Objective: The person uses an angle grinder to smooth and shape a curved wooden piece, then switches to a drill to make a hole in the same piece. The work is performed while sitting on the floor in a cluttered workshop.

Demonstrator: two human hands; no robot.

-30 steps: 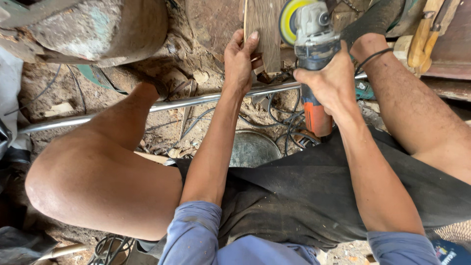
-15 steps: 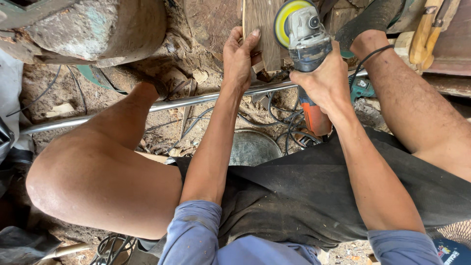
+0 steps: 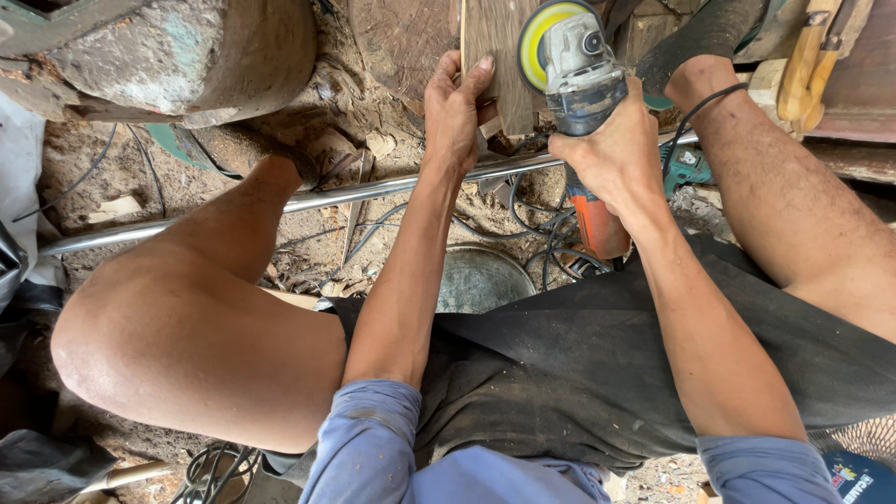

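— Near the top middle of the frame, what are the two hands on?

— The left hand (image 3: 455, 112) is wrapped round the lower left edge of an upright wooden board (image 3: 493, 47), fingers curled onto its face and thumb behind, so it is clamped on the wood. The right hand (image 3: 611, 154) is closed round the body of an angle grinder (image 3: 579, 79), just to the right of the board.

— Where does the grinder's disc sit?

— Its yellow-rimmed disc (image 3: 534, 37) is at the very top, against the right side of the board. The grey head points up and the orange handle (image 3: 597, 219) sticks out below the fist, toward the middle of the frame.

— Is the disc touching the wood?

— It looks right against it, but I cannot tell for sure if it presses on the surface.

— What lies under the hands?

— A shiny metal pipe (image 3: 308, 198) runs from the left edge up toward the right, passing behind both wrists. Below it are dark cables (image 3: 537, 229) and a round grey metal lid (image 3: 485, 280) on the dirt.

— And the rest of the person?

— A bare knee (image 3: 177, 345) fills the lower left, the other leg (image 3: 793, 205) runs down the right side, and a black apron (image 3: 597, 373) covers the lap. Blue sleeves (image 3: 369, 429) show at the bottom. A wooden-handled tool (image 3: 807, 61) leans at the upper right.
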